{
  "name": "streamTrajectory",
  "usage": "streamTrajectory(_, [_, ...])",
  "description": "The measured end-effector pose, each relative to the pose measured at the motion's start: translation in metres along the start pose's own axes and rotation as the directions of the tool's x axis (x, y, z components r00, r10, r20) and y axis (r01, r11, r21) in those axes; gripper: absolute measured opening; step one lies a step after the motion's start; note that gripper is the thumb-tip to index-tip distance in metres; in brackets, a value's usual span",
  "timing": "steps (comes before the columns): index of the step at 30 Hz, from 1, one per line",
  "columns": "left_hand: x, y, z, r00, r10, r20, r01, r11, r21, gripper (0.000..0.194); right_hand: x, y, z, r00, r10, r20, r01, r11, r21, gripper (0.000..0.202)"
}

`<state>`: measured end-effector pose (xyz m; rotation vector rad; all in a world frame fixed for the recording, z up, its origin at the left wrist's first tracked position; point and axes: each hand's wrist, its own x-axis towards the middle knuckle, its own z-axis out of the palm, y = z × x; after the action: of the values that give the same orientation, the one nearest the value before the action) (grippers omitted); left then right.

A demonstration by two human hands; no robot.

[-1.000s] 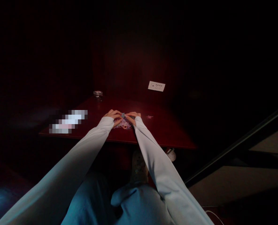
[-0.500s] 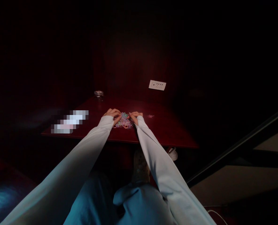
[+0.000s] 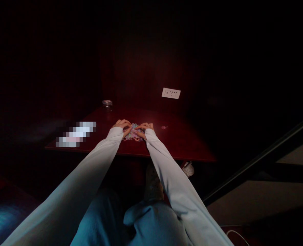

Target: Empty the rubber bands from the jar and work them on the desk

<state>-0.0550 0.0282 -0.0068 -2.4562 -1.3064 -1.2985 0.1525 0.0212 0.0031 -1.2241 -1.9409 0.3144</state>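
A heap of small pastel elastic bands [image 3: 134, 137] lies on the dark red table [image 3: 151, 148]. At the heap's left side is my left hand [image 3: 122, 125], its thumb and index finger brought together above the bands. My right hand [image 3: 145, 127] reaches over the heap from the right, thumb and fingers drawn close in a pinch near the left fingertips. Whatever is between the fingers of either hand is too small to make out. Farther right sits a little group of pink bands [image 3: 164, 127], apart from the heap.
A clear lidded jar [image 3: 107, 103] stands at the table's back left. On the left part of the table is a blurred-out bright object [image 3: 76, 134]. A white socket panel [image 3: 171, 93] is on the wall behind. One white shoe [image 3: 188, 169] shows below the front edge.
My right hand has moved left over the heap, closer to my left hand. The left hand stays almost where it was, at the heap's left side.
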Motion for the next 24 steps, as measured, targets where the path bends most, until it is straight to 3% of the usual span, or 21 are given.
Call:
streamTrajectory(5, [-0.001, -0.002, 0.003, 0.999, 0.034, -0.002, -0.034, 0.999, 0.018, 0.018, 0.004, 0.0, 0.002, 0.999, -0.018, 0.044, 0.02, 0.999, -0.039, 0.016])
streamTrajectory(11, [-0.001, -0.007, 0.0, 0.999, -0.034, -0.034, 0.034, 0.999, 0.015, 0.013, 0.003, 0.004, 0.003, 1.0, -0.023, 0.015, 0.023, 0.999, -0.049, 0.011])
streamTrajectory(19, [-0.001, 0.008, -0.008, 0.995, -0.086, -0.041, 0.088, 0.995, 0.045, 0.005, 0.005, 0.004, 0.003, 1.0, -0.015, -0.001, 0.015, 1.0, -0.022, 0.008])
streamTrajectory(24, [0.0, 0.009, -0.007, 0.999, -0.04, 0.01, 0.039, 0.999, 0.03, 0.006, 0.004, 0.001, 0.002, 1.0, -0.016, -0.011, 0.015, 0.999, -0.029, 0.007])
